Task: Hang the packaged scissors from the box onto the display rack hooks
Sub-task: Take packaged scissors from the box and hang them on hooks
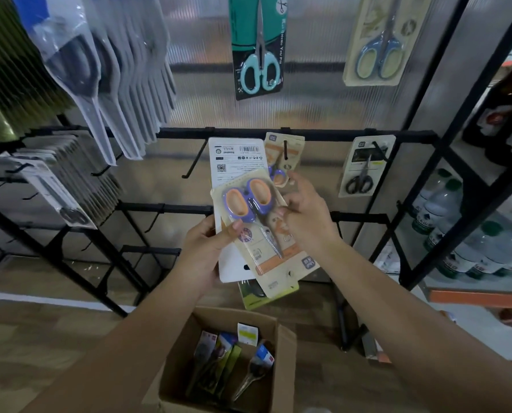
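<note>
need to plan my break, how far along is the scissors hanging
Done: one purple-and-orange scissors pack already hangs on a black rack hook. In hand: both hands, left and right, hold a stack of packs. Left: several packs in the cardboard box.

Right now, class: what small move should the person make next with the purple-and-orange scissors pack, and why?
Probably turn the purple-and-orange scissors pack upright with the right hand: its handles point up and its hang end points down, while a matching pack already hangs on the hook above.

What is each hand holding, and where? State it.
The left hand grips a stack of scissor packs by its left edge. The right hand pinches the top purple-handled pack at its right edge.
</note>
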{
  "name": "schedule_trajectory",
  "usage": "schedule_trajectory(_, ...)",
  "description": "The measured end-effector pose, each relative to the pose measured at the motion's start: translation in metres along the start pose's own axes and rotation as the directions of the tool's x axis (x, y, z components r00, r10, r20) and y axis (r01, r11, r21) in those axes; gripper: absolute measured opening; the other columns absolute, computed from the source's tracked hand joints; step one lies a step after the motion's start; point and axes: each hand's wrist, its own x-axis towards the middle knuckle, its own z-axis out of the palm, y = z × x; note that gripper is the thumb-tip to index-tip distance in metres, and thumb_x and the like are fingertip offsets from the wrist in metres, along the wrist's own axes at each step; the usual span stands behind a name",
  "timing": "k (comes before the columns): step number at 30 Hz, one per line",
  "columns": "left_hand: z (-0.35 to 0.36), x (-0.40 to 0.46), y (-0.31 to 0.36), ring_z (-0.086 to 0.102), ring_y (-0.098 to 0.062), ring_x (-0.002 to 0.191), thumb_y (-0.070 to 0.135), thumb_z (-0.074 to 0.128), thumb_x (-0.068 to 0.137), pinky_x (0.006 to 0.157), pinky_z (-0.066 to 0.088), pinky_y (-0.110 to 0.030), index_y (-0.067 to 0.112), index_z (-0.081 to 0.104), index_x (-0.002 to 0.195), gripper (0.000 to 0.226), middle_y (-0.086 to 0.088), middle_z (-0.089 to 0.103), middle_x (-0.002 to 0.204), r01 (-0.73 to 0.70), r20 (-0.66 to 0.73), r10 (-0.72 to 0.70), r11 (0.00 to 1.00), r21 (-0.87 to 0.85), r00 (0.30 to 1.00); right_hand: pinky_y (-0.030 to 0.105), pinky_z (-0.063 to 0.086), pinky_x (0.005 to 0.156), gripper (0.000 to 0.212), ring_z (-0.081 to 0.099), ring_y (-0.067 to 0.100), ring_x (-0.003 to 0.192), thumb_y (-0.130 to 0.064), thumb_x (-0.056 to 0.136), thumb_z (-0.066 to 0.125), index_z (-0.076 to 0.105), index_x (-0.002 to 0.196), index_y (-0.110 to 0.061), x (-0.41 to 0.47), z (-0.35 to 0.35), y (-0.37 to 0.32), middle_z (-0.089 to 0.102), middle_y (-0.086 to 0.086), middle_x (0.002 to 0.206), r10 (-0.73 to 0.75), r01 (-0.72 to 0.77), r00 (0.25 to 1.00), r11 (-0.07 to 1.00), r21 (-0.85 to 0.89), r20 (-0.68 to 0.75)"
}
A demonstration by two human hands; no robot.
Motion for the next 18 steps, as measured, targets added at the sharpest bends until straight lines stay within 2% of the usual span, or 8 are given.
schedule_trajectory(2,-0.004,-0.001,0.001,0.071,-0.02,0.071,0.013,0.064,0.075,0.058,0.058,-0.029,0.008,0.065,0.094,0.02,-0.006,0.074,0.082,-0.019,0.001,0.019,1.0,0.012,1.0,0.039,0.051,0.081,0.055,0.062,0.027,0.096,0.007,0.085,0.048,0.044,0.132,-0.022,0.002,0.001,-0.003,0.065,0.016,0.103,-0.036,0.037,0.999,0.996,-0.076,0.013)
schedule_trajectory(3,-0.006,-0.002,0.003,0.071,-0.018,0.069,0.01,0.062,0.08,0.056,0.057,-0.028,0.008,0.065,0.094,0.015,-0.005,0.074,0.08,-0.027,-0.004,0.027,0.999,0.018,1.0,0.04,0.051,0.083,0.053,0.061,0.028,0.101,0.007,0.085,0.048,0.048,0.131,-0.019,0.003,0.0,-0.002,0.064,0.014,0.108,-0.041,0.041,0.999,0.995,-0.093,0.002)
schedule_trajectory(6,-0.018,-0.008,0.008,0.069,-0.013,0.062,0.004,0.058,0.085,0.053,0.056,-0.024,0.01,0.065,0.091,0.011,-0.001,0.074,0.073,-0.047,-0.038,0.048,0.998,0.03,0.998,0.035,0.05,0.083,0.048,0.058,0.023,0.103,0.011,0.081,0.049,0.061,0.114,-0.021,0.007,-0.011,-0.002,0.06,0.003,0.106,0.0,-0.002,1.0,0.995,-0.095,-0.026)
schedule_trajectory(9,-0.029,-0.014,0.012,0.069,-0.012,0.064,0.003,0.058,0.085,0.056,0.056,-0.024,0.012,0.066,0.092,0.013,0.001,0.074,0.074,-0.049,-0.019,0.051,0.995,0.089,0.999,0.029,0.045,0.094,0.05,0.052,0.014,0.11,0.014,0.081,0.048,0.064,0.114,-0.021,0.003,-0.022,-0.006,0.057,-0.003,0.111,0.032,-0.015,0.994,0.986,-0.166,0.101)
schedule_trajectory(12,-0.029,-0.018,0.008,0.069,-0.015,0.066,0.002,0.061,0.082,0.058,0.057,-0.025,0.011,0.067,0.091,0.014,-0.001,0.074,0.076,-0.044,0.011,0.043,0.989,0.144,0.999,0.016,0.036,0.094,0.047,0.045,0.002,0.111,0.01,0.086,0.046,0.065,0.118,-0.018,-0.003,-0.018,-0.017,0.056,-0.01,0.114,-0.002,0.08,0.966,0.952,-0.294,0.257)
schedule_trajectory(14,-0.022,-0.02,0.003,0.069,-0.017,0.069,-0.002,0.061,0.08,0.06,0.057,-0.027,0.01,0.068,0.091,0.017,-0.003,0.075,0.08,-0.047,0.043,0.042,0.99,0.133,0.998,0.013,0.034,0.094,0.042,0.046,0.003,0.112,0.007,0.088,0.046,0.068,0.115,-0.016,-0.001,-0.011,-0.022,0.058,-0.008,0.117,-0.061,0.179,0.951,0.908,-0.379,0.303)
schedule_trajectory(16,-0.015,-0.022,0.0,0.07,-0.02,0.072,-0.004,0.062,0.079,0.061,0.057,-0.029,0.008,0.069,0.091,0.019,-0.005,0.075,0.083,-0.061,0.036,0.057,0.992,0.107,0.998,0.027,0.04,0.097,0.035,0.049,0.013,0.112,0.002,0.088,0.051,0.07,0.11,-0.016,0.002,-0.007,-0.023,0.063,0.001,0.117,-0.217,0.319,0.943,0.81,-0.492,0.254)
schedule_trajectory(18,-0.012,-0.02,-0.001,0.07,-0.019,0.071,-0.002,0.062,0.081,0.061,0.056,-0.029,0.009,0.07,0.09,0.016,-0.004,0.074,0.082,-0.086,-0.035,0.089,0.993,0.075,0.995,0.048,0.043,0.095,0.032,0.046,0.021,0.11,-0.005,0.079,0.061,0.07,0.108,-0.014,0.005,-0.005,-0.014,0.063,0.01,0.114,-0.469,0.425,0.878,0.664,-0.615,0.1)
